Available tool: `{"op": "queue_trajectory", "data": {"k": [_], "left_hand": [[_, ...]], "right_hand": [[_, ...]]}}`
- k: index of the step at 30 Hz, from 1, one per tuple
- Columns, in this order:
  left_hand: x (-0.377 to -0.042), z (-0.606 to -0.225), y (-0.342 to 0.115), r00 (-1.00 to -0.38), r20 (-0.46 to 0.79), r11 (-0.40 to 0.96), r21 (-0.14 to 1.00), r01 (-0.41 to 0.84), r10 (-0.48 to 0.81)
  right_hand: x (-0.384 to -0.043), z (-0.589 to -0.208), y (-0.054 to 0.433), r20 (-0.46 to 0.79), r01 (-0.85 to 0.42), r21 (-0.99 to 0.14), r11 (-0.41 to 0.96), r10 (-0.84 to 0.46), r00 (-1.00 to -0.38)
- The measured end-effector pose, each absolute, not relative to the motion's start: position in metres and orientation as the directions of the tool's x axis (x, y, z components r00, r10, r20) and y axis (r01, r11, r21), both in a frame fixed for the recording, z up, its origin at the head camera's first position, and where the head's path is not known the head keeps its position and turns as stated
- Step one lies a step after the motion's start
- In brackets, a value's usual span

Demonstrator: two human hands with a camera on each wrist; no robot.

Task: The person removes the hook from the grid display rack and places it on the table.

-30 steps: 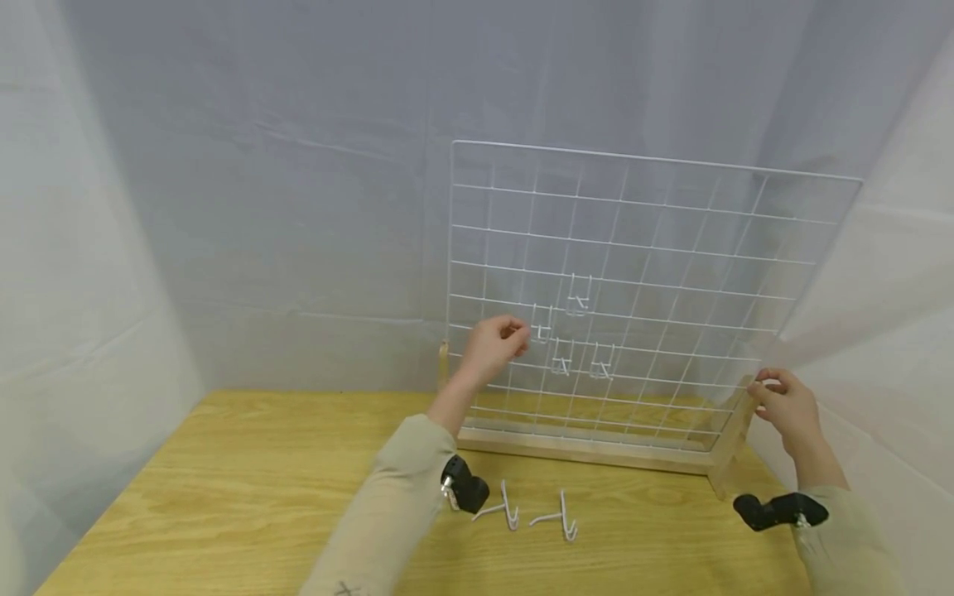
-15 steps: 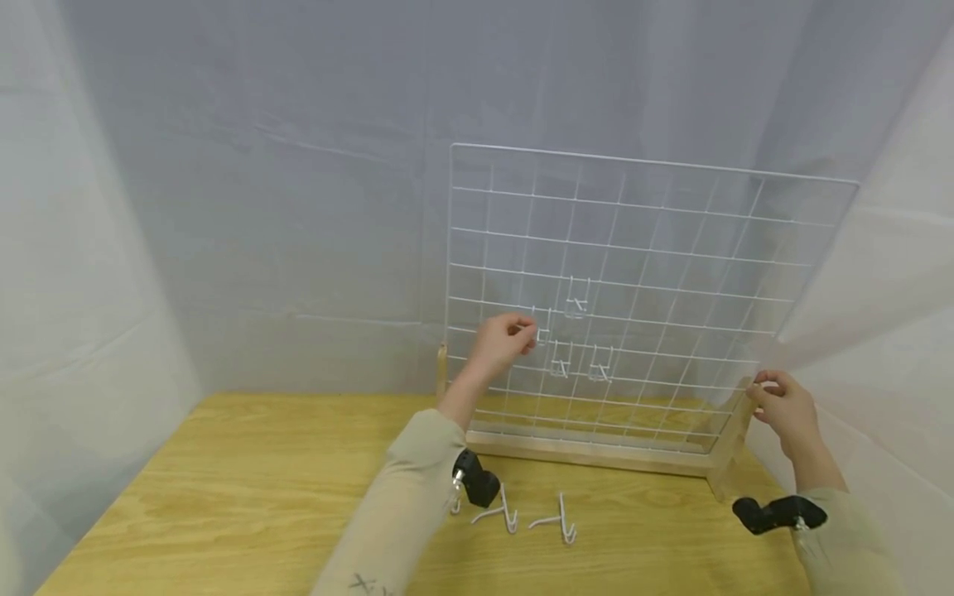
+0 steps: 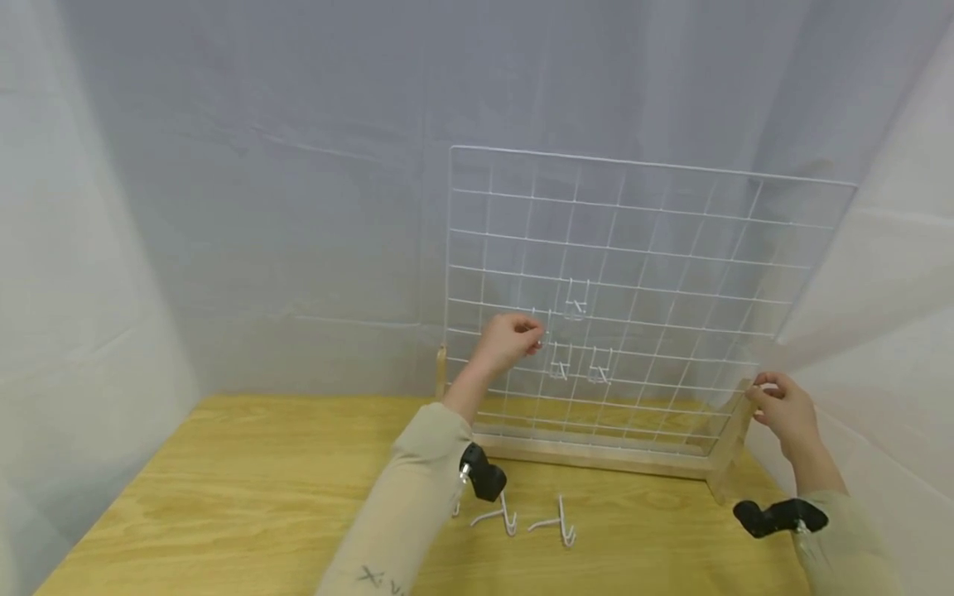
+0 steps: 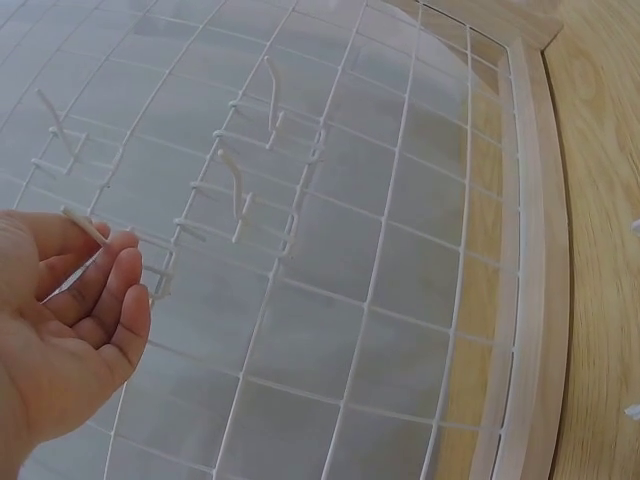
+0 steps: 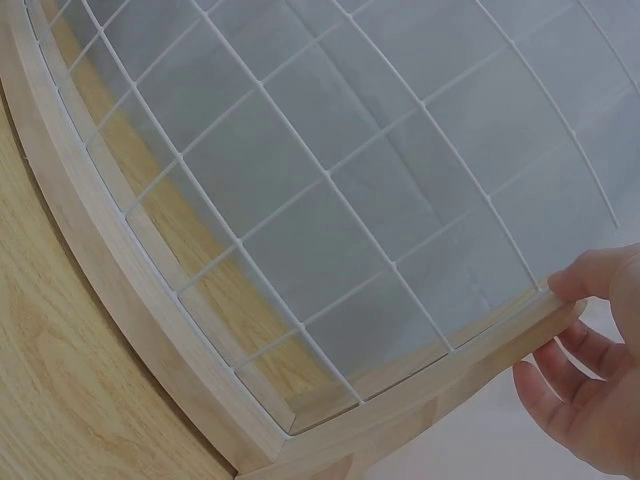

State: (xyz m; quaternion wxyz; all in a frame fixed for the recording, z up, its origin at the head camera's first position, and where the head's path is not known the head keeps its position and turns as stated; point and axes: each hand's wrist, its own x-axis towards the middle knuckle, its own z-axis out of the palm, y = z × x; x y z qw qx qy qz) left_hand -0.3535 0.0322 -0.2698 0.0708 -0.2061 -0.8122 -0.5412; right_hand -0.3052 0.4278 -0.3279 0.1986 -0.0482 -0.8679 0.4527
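Left hand [image 3: 508, 339]: thumb and fingertips pinch the prong of a white hook [image 4: 85, 228], which sits at the left-centre of the wire grid [image 3: 650, 249]. In the head view the fingers mostly cover it. Likely risk: lifting or twisting on release could unseat its top ends or leave it skewed; I cannot confirm that both are fully caught. Second risk: the knuckles could knock the lower left hook [image 3: 560, 367], hung just right of and below the held one. The upper hook [image 3: 576, 308] and the lower right hook [image 3: 600, 372] seem less exposed.

Right hand [image 3: 786, 411]: pinches the top of the wooden upright [image 3: 734, 439] at the right end, thumb above, fingers below. Probably a steadying grip. If it slackens while the left hand pushes, the grid could rock or the base bar [image 3: 596, 455] slide.

Surroundings, left to right: bare wood-grain table [image 3: 224, 497] at left; pale curtain [image 3: 261, 207] on the far side. Short post [image 3: 441, 372] at the grid's left edge, behind the left forearm. Near side: a partly hidden loose hook [image 3: 456, 507], then a middle loose hook [image 3: 509, 517] and a right loose hook [image 3: 562, 523], apart from one another. The black left wrist camera [image 3: 484, 473] obstructs the first two; it might catch them if lowered. The right wrist camera [image 3: 778, 517] is well apart from them.
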Motion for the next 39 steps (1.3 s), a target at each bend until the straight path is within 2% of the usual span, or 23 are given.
{"op": "queue_trajectory", "data": {"k": [7, 20, 27, 39], "left_hand": [[-0.355, -0.27, 0.036, -0.926, 0.294, 0.228, 0.91, 0.347, 0.239], [-0.355, -0.264, 0.036, -0.949, 0.237, 0.122, 0.956, 0.265, 0.206], [-0.355, -0.262, 0.036, -0.948, 0.238, 0.091, 0.961, 0.262, 0.211], [-0.345, -0.263, 0.026, -0.914, 0.277, 0.125, 0.938, 0.325, 0.296]], "right_hand": [[-0.304, -0.329, 0.428, 0.304, -0.089, -0.789, 0.608, 0.26, -0.917], [-0.31, -0.333, 0.428, 0.31, -0.103, -0.788, 0.607, 0.247, -0.918], [-0.311, -0.333, 0.427, 0.31, -0.105, -0.797, 0.595, 0.255, -0.916], [-0.311, -0.332, 0.426, 0.318, -0.105, -0.787, 0.609, 0.254, -0.913]]}}
